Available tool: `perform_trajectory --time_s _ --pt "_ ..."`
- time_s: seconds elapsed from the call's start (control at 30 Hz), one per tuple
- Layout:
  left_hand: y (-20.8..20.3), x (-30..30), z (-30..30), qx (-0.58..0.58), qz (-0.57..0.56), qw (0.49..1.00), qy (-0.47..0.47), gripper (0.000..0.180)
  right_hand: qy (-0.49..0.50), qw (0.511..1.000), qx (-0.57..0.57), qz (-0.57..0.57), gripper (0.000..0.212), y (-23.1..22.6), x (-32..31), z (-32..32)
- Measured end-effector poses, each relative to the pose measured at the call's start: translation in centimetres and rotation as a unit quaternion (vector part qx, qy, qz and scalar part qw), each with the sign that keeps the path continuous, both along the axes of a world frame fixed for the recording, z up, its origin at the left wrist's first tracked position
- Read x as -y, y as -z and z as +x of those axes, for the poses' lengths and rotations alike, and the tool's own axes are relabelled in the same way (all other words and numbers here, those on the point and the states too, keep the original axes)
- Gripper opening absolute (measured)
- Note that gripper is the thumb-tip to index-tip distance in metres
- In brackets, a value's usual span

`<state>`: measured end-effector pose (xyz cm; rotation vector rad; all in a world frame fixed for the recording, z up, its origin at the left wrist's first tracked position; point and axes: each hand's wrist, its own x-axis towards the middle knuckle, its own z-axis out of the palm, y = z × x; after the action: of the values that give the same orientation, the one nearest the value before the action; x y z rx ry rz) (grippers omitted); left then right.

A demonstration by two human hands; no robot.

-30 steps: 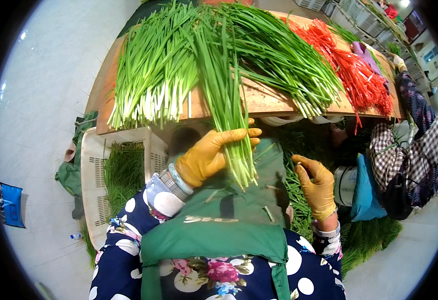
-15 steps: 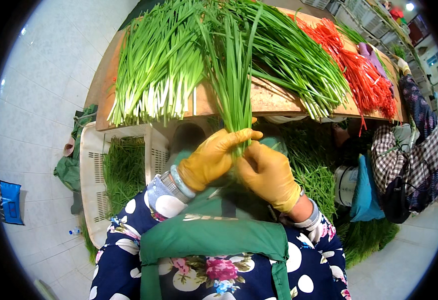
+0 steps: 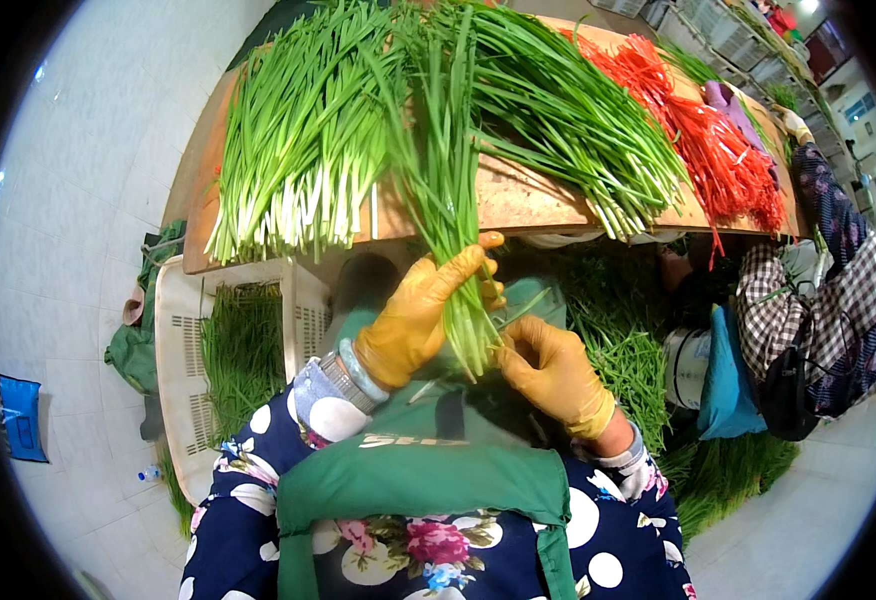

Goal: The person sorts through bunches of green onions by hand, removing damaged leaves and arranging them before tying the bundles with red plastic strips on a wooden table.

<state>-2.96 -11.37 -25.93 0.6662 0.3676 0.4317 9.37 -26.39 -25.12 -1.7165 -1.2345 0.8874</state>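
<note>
Yellow-gloved, my left hand (image 3: 413, 320) is closed round a bunch of green chives (image 3: 458, 220) in front of my apron. The pale stalk ends of the bunch point down toward me, and its leaves reach up over the table edge. Close beside the stalk ends, to their right, my right hand (image 3: 555, 375) is pinched, also in a yellow glove. A thin green blade sticks out just above its fingertips; whether the fingers hold it or something else is hard to see. Two piles of chives, a left one (image 3: 298, 150) and a right one (image 3: 588, 120), lie on the wooden table (image 3: 533, 195).
Red ties (image 3: 723, 160) lie at the table's right. A white crate (image 3: 180, 370) with greens stands at lower left. More loose greens (image 3: 623, 370) lie below the table at right, near a white bucket (image 3: 688, 365). Another person's checked clothing (image 3: 763, 300) is at far right.
My right hand has come away from the bunch, down and to the right. The left hand has tilted the bunch a little leftward, and its stalk ends now show.
</note>
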Motion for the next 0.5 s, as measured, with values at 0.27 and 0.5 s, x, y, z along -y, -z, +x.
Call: perform_trajectory --time_s 0.27,0.5 --pt "0.2 0.7 0.7 -0.003 0.015 1.000 -0.017 0.044 -0.007 0.995 -0.067 -0.073 0.017 0.2 3.2 1.8" --pt "0.6 0.2 0.7 0.009 -0.053 0.999 0.009 0.051 0.088 0.956 0.276 -0.040 0.018 -2.4 2.7 5.2"
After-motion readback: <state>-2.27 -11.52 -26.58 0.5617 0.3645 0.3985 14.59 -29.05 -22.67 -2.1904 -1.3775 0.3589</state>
